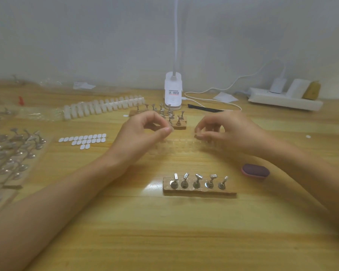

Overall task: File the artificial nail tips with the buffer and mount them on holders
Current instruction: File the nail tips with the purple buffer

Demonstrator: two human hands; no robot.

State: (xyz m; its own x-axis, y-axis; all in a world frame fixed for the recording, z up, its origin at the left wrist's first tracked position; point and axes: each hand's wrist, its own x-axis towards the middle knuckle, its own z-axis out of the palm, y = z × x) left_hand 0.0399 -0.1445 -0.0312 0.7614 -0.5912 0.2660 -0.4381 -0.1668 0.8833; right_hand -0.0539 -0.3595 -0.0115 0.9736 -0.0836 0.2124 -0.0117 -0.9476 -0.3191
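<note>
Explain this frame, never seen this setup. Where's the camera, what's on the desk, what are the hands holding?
There is no robot here. One wide-angle camera on a person's head looks down at a wooden table. The left hand and right hand hover with curled fingertips over a clear plastic strip of nail tips. Whatever they pinch is too blurred to tell.

Nearer the person stand a wooden block with five metal holders and a maroon oval buffer block, which neither hand touches.

To the left lie white oval stickers, a white strip of nail tips and bagged metal holders. At the back are a white clip lamp and a white power strip.
</note>
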